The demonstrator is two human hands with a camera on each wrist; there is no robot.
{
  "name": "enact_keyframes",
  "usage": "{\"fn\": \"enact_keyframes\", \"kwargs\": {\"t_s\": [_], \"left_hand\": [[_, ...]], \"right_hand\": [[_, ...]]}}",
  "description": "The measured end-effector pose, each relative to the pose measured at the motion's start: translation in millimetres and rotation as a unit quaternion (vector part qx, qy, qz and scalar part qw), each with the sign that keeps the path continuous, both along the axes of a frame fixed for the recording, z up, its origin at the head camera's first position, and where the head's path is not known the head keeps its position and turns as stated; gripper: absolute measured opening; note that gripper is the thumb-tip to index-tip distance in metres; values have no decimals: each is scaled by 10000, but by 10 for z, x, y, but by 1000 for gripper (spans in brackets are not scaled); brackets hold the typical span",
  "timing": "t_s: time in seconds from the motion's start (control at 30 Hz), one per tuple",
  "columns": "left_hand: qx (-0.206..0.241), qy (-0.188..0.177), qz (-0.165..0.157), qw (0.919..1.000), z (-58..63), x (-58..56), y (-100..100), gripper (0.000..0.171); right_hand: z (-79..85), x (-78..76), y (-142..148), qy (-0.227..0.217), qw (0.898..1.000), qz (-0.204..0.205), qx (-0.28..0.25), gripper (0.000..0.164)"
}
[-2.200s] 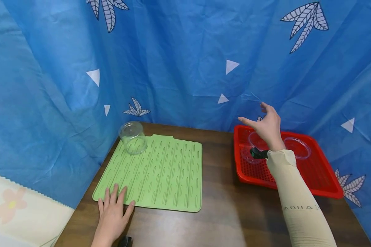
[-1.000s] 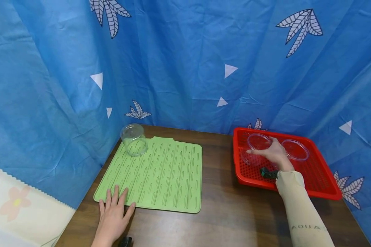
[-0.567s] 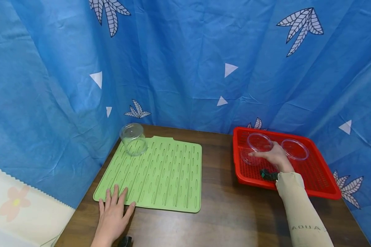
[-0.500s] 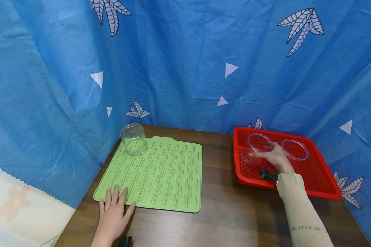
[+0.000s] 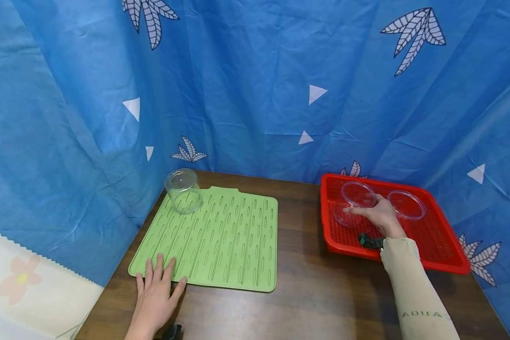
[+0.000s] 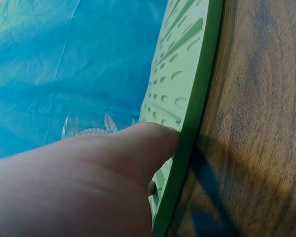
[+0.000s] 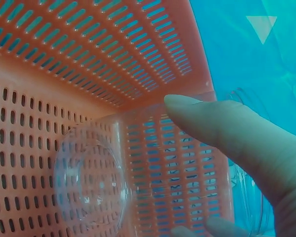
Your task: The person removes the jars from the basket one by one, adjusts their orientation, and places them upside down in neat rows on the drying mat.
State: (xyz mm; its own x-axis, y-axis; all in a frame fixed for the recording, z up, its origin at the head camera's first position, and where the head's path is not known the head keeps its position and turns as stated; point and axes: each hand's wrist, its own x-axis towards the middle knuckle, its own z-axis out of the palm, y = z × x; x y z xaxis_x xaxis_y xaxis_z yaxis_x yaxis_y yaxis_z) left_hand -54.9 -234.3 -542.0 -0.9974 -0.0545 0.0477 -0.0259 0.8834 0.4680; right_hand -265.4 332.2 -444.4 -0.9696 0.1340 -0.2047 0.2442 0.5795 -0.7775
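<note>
Right hand (image 5: 376, 215): now reaching down into the red, perforated plastic basket (image 5: 433, 243) at the right of the frame, where earlier it was hovering above with thumb and fingers spread; it is grasping a clear, colourless, cylindrical plastic jar (image 5: 358, 194), thumb on one side, fingertips showing through the wall on the other.
Gripped jar: standing in the left part of the basket, rim facing up; whether its base is leaving the basket floor, one cannot tell. It is looking glossy and see-through, with the basket's slots showing through its wall.
Basket: also holding a second clear, round-rimmed plastic jar (image 5: 407, 205) to the right, which no hand is grasping. Both jars seem to be remaining.
Mat: the flat, light-green, ridged mat (image 5: 229, 241), left of centre, is carrying a matching clear plastic jar (image 5: 184, 192) at its upper-left corner, seemingly base up; that one appears to be done.
Left hand (image 5: 155, 295): staying at the lower left, holding nothing, its spread fingers resting on the mat's near edge.
</note>
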Motion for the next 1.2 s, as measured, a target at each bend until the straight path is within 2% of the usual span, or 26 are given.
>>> {"fn": "enact_keyframes", "kwargs": {"t_s": [0.17, 0.53, 0.73, 0.87, 0.97, 1.03, 1.13, 1.2], "left_hand": [[0, 36, -23, 10000, 8, 7, -1, 73], [15, -105, -48, 9999, 25, 7, 3, 74], [40, -73, -89, 9999, 36, -7, -4, 75], [240, -454, -172, 9985, 99, -29, -31, 78], [333, -818, -204, 9959, 187, -65, -44, 80], [283, -896, -224, 9953, 256, -100, -38, 80], [95, -491, -261, 9984, 372, -164, -6, 75], [13, 70, -355, 9993, 454, -225, 34, 72]], "right_hand": [[24, 9, -12, 137, 9999, -28, -77, 122], [159, 56, -40, 488, 9981, -17, 383, 117], [310, 150, -150, 940, 9940, -65, 546, 116], [410, 210, -209, 1281, 9890, -110, 726, 111], [498, 263, -255, 1539, 9841, -73, 884, 109], [567, 302, -301, 1663, 9813, -52, 973, 108], [676, 364, -398, 1855, 9763, 0, 1117, 107], [739, 403, -475, 2012, 9717, 41, 1234, 107]]}}
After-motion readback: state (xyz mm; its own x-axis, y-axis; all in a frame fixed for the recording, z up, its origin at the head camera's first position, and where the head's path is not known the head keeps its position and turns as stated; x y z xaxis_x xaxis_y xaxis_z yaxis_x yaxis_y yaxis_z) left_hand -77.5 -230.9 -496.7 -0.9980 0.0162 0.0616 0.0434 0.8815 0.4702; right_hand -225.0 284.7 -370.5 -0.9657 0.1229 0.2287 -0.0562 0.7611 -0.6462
